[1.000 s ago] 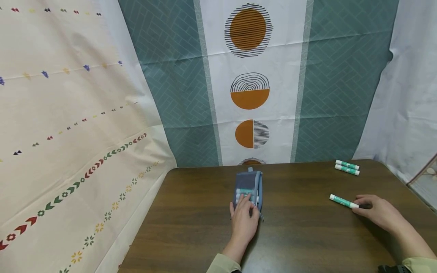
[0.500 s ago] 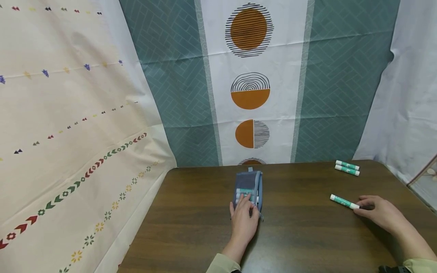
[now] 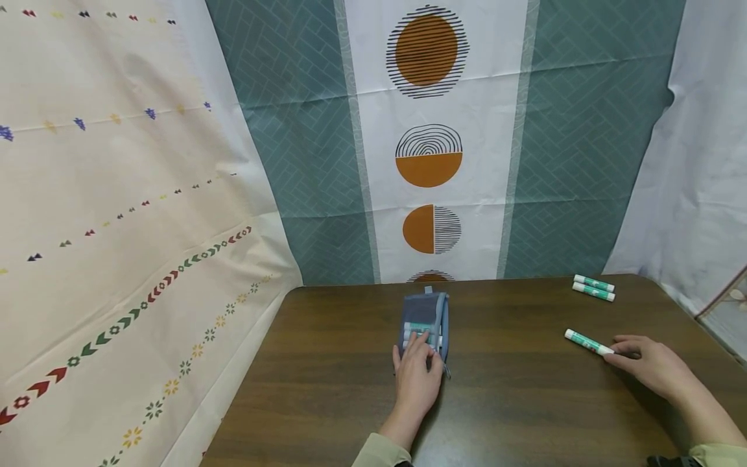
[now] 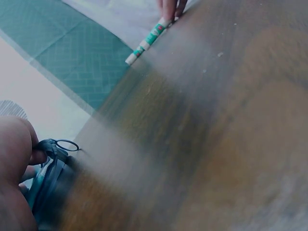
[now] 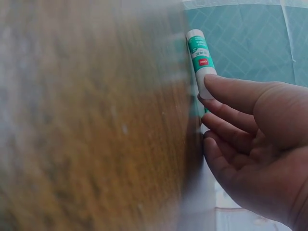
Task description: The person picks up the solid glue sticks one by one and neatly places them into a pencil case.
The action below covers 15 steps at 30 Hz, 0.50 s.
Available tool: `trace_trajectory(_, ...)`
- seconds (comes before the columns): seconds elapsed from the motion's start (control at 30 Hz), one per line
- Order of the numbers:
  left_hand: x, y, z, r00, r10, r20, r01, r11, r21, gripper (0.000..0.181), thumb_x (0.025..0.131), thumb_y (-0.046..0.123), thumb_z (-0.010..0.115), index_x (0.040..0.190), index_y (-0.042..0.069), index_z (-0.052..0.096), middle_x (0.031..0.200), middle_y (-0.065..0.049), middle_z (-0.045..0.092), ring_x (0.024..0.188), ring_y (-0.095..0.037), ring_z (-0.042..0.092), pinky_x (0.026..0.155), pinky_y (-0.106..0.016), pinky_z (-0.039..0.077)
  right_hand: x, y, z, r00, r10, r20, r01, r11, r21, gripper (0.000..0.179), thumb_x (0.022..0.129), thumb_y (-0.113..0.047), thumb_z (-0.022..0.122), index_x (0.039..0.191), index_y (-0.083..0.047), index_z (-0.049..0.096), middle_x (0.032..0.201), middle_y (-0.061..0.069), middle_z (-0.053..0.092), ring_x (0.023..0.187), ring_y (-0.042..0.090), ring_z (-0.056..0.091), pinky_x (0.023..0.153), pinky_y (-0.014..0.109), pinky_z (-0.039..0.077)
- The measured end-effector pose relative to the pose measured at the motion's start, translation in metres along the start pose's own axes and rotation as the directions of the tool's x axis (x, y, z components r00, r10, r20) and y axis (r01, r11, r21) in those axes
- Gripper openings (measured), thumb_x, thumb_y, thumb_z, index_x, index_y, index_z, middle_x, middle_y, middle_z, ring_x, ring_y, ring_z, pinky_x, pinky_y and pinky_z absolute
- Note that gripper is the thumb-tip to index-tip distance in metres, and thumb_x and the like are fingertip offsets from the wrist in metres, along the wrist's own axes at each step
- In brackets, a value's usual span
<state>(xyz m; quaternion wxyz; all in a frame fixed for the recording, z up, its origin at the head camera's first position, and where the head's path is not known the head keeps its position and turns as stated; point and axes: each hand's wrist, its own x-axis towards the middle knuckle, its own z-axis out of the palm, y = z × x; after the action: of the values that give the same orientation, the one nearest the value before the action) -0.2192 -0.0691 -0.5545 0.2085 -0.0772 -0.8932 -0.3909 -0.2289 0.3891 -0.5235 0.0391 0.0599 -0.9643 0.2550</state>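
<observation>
My right hand (image 3: 653,366) pinches the near end of a green-and-white glue stick (image 3: 586,341) between thumb and fingertips, low over the right of the table. In the right wrist view the glue stick (image 5: 200,57) points away from the thumb, its red label showing. My left hand (image 3: 417,383) rests on a blue-grey zip pencil case (image 3: 421,305), fingers lying across its window. Green-and-white sticks show through that window, partly hidden by the fingers. The left wrist view has the fingers beside the case's ring-shaped zip pull (image 4: 67,145).
Two more glue sticks (image 3: 593,287) lie side by side near the back right of the brown table (image 3: 502,395). A patterned cloth (image 3: 309,162) hangs behind the back edge, and a cream cloth (image 3: 117,272) hangs along the left.
The right hand has shifted very slightly to the right, still pinching the glue stick. The left hand and the pencil case have stayed in place.
</observation>
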Motion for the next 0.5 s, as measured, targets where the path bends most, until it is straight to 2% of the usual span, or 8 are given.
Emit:
trace_trajectory(0.3, 0.0, 0.001, 0.0, 1.0, -0.006, 0.006, 0.006, 1.0, 0.004, 0.023, 0.1, 0.011, 0.071, 0.08, 0.017, 0.061, 0.151, -0.007, 0.069, 0.152, -0.034, 0.053, 0.125, -0.078, 0.019, -0.003, -0.006, -0.003, 1.0, 0.02, 0.0, -0.02, 1.0, 0.023, 0.035, 0.107, -0.034, 0.073, 0.113, -0.001, 0.08, 0.14, 0.043, 0.06, 0.128, 0.069, 0.054, 0.093, 0.073, 0.048)
trace_trajectory(0.5, 0.0, 0.001, 0.0, 1.0, -0.01, 0.005, 0.01, 1.0, 0.016, 0.023, 0.101, 0.012, 0.071, 0.08, 0.017, 0.061, 0.151, -0.007, 0.069, 0.152, -0.033, 0.053, 0.125, -0.077, 0.02, -0.002, -0.011, -0.005, 1.0, 0.03, 0.009, -0.03, 0.999, 0.013, 0.033, 0.107, -0.037, 0.072, 0.113, -0.005, 0.08, 0.122, 0.035, 0.072, 0.115, 0.059, 0.065, 0.085, 0.066, 0.053)
